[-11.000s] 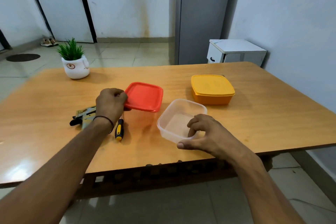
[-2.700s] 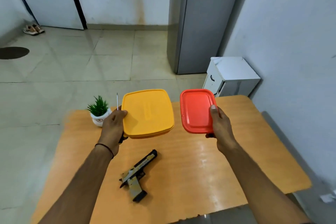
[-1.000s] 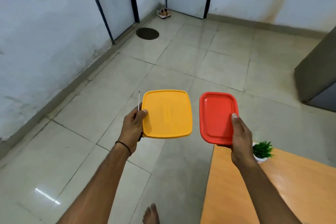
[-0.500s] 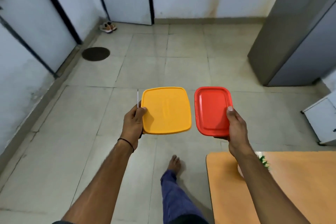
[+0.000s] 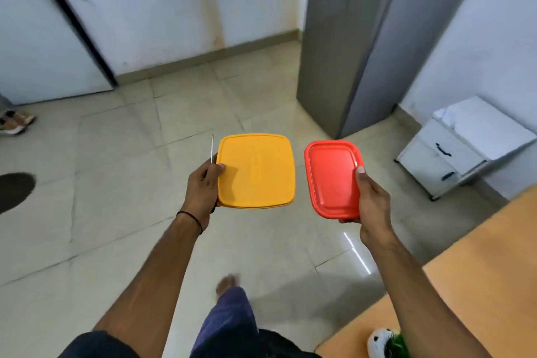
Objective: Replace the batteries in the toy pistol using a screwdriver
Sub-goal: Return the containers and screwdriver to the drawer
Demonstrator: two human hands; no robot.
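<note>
The tall grey metal refrigerator stands at the far wall and closes that way. Right of it a low white cabinet with black handles fills the corner. Nearer, also right of it, the orange wooden table bars the side. Left of the refrigerator the pale tiled floor lies open. Before it, a square yellow plastic box and a red plastic lid are held apart, a narrow gap between.

Screwdriver: thin metal shaft sticks up, handle hidden in left hand, w/ yellow lidded box just beside.
</note>
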